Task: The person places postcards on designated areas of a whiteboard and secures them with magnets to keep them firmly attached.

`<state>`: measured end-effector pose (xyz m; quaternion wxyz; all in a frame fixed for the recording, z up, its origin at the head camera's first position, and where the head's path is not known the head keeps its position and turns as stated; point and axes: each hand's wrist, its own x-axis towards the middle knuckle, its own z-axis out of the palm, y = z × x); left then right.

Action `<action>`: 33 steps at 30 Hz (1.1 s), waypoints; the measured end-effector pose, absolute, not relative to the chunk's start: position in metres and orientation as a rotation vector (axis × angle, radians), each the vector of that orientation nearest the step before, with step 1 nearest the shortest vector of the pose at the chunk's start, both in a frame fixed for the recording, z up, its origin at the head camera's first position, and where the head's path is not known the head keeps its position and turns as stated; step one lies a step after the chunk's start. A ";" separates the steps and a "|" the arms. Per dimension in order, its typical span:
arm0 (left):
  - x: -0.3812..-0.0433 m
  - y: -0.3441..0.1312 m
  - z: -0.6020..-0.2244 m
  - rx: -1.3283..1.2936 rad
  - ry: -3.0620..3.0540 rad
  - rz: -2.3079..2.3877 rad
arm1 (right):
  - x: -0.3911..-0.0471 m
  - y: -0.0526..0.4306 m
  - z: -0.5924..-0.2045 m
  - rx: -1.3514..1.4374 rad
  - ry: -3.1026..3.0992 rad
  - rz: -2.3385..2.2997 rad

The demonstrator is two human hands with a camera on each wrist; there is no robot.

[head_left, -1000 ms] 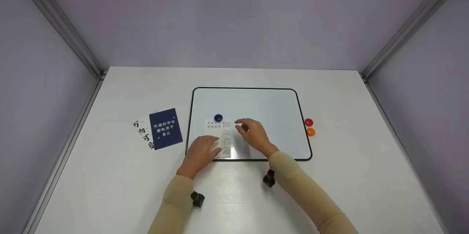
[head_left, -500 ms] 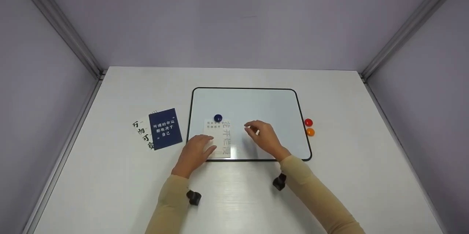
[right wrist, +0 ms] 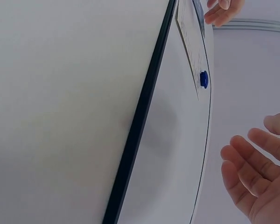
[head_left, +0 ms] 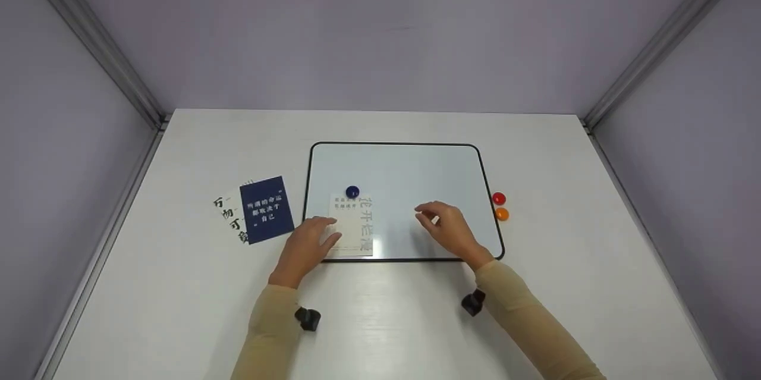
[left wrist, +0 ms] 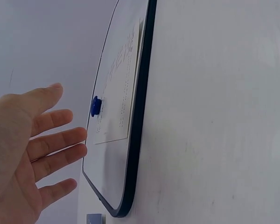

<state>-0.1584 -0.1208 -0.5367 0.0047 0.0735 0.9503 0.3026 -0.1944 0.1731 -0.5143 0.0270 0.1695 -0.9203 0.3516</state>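
A cream card (head_left: 351,228) with grey lettering lies on the left part of the whiteboard (head_left: 422,172). At its top edge sits a dark blue round magnet (head_left: 352,192), which also shows as a knob, the blue magnet (left wrist: 95,106), in the left wrist view. My left hand (head_left: 303,246) is over the board's lower left corner beside the card, fingers spread and holding nothing. Over the right half of the board is my right hand (head_left: 450,230), its fingers loosely bent and nothing between them; the right wrist view shows the bare palm of that hand (right wrist: 259,172).
Left of the board, a navy card (head_left: 266,210) with white writing overlaps a white card (head_left: 230,213) with black writing. A red magnet (head_left: 499,198) and an orange magnet (head_left: 502,214) sit by the board's right edge. Walls enclose the table's back and sides.
My right hand has moved right, away from the card. My left hand has drawn back a little to the left, uncovering more of the card. The card and blue magnet stay in place.
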 end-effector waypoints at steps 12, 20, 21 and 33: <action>-0.158 -0.130 -0.539 0.168 2.957 0.961 | -0.184 0.203 -0.523 0.523 -2.912 0.997; -0.157 -0.136 -0.540 0.165 2.967 0.945 | -0.177 0.221 -0.525 0.496 -2.965 0.915; -0.157 -0.137 -0.540 0.164 2.971 0.945 | -0.176 0.223 -0.525 0.483 -2.980 0.909; -0.155 -0.151 -0.543 0.143 2.975 0.971 | -0.166 0.251 -0.536 0.560 -3.006 0.740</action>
